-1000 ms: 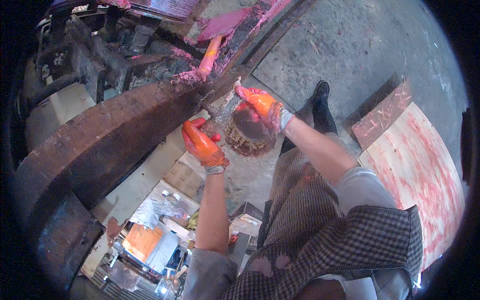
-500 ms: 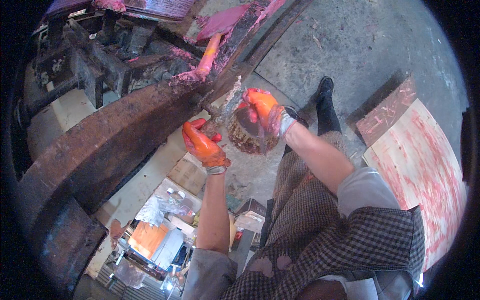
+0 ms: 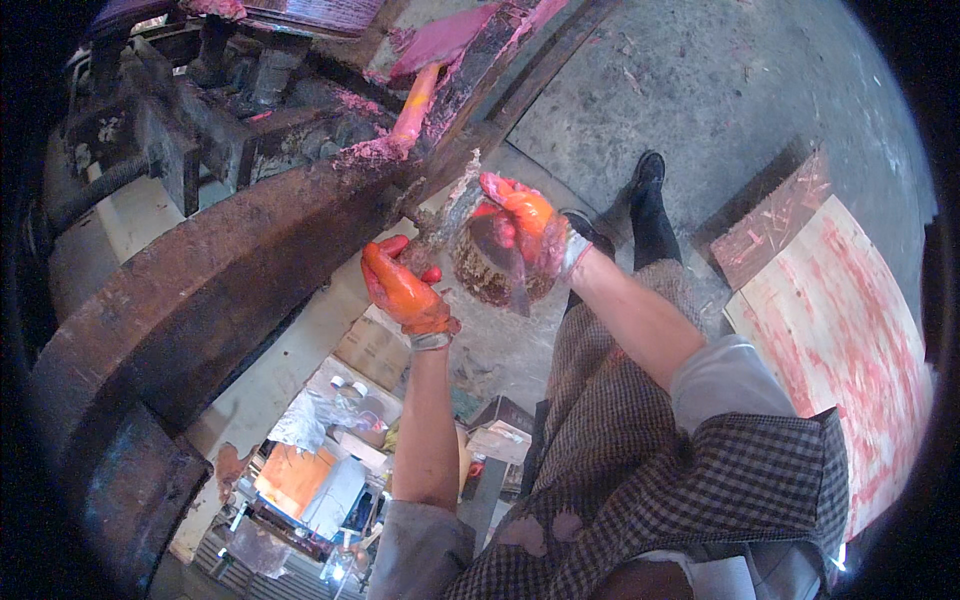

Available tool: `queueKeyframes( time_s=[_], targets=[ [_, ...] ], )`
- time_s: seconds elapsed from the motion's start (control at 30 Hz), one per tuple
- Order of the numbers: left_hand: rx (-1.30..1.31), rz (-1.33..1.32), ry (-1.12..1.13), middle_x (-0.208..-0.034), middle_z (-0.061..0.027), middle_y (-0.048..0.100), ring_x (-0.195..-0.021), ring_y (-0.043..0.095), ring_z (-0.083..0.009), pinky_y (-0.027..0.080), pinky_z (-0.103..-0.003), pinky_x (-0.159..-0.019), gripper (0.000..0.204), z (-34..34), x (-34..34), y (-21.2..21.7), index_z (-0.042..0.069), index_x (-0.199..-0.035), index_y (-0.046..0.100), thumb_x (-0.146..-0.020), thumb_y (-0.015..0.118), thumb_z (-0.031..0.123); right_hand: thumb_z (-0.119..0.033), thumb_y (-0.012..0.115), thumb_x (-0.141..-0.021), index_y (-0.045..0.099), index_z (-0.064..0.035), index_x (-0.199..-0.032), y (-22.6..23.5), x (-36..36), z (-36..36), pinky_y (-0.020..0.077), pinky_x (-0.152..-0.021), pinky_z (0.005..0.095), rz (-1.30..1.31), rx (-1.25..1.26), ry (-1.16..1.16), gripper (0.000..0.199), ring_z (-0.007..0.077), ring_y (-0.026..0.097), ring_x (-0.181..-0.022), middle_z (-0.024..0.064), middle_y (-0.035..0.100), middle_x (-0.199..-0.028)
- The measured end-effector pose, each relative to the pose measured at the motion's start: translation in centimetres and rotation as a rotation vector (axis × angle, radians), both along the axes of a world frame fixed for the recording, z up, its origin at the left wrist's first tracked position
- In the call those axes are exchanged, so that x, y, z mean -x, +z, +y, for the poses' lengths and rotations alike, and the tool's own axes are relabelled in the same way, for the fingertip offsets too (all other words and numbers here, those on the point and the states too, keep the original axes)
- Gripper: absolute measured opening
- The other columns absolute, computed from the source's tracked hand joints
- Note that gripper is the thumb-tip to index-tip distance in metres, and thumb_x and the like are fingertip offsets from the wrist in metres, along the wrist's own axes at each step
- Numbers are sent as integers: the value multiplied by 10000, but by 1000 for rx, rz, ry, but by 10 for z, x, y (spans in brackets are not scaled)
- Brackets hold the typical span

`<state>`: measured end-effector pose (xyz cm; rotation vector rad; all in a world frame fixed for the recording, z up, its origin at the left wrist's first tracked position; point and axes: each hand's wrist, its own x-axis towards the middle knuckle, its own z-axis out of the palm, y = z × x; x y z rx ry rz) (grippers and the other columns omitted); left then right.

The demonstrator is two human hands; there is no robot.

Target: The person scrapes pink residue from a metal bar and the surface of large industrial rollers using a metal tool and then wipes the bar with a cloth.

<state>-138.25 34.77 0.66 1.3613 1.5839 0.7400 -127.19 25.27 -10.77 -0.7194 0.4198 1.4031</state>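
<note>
Both my hands wear orange rubber gloves smeared with pink-red. My left hand (image 3: 408, 290) is closed, fingers curled round the lower end of a rough, grey crusted piece (image 3: 455, 215), whose exact kind I cannot make out. The piece slants up beside the rusty beam. At its right side my right hand (image 3: 527, 222) is closed in a fist, with a pointed, knife-like blade (image 3: 519, 293) sticking out below it; its handle is hidden. Under the hands stands a round container (image 3: 482, 277) with a thickly crusted rim, partly covered by my right hand and the blade.
A large rusty steel beam (image 3: 230, 240) curves along the left. On the machine above lies a pink-smeared, orange-handled tool (image 3: 415, 108). Pink-stained wood sheets (image 3: 835, 340) lie at the right. A cluttered area with an orange board (image 3: 295, 478) is at the lower left.
My right hand has shifted slightly up and left along the crusted piece, and the blade has tilted, its tip showing lower. My left hand has barely moved.
</note>
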Motion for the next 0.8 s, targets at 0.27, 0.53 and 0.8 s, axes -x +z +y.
queueKeyframes(
  time_s=[0.27,0.53,0.8],
  targets=[
    [-3,23,-21,-897,-34,572,-686,555,-139,443,-253,-486,381,0,7,-1,66,-942,598,-998,497,429,-178,683,-959,590,-106,-1050,-24,3,-4,400,-402,243,13,-103,-40,149,91,497,-465,67,666,-809],
    [-55,51,-78,-889,-32,586,-671,568,-138,430,-267,-489,423,-8,-6,6,73,-968,583,-1020,472,477,-117,677,-927,568,-127,-1067,-19,-1,4,395,-438,250,-43,63,-54,178,113,559,-573,22,619,-775],
    [-13,25,-20,-881,-18,585,-736,572,-135,429,-269,-504,412,-9,-10,12,98,-971,591,-1019,475,490,-136,692,-898,545,-153,-1144,-49,4,12,391,-409,274,-122,1,46,288,116,521,-505,29,658,-800]
  ],
)
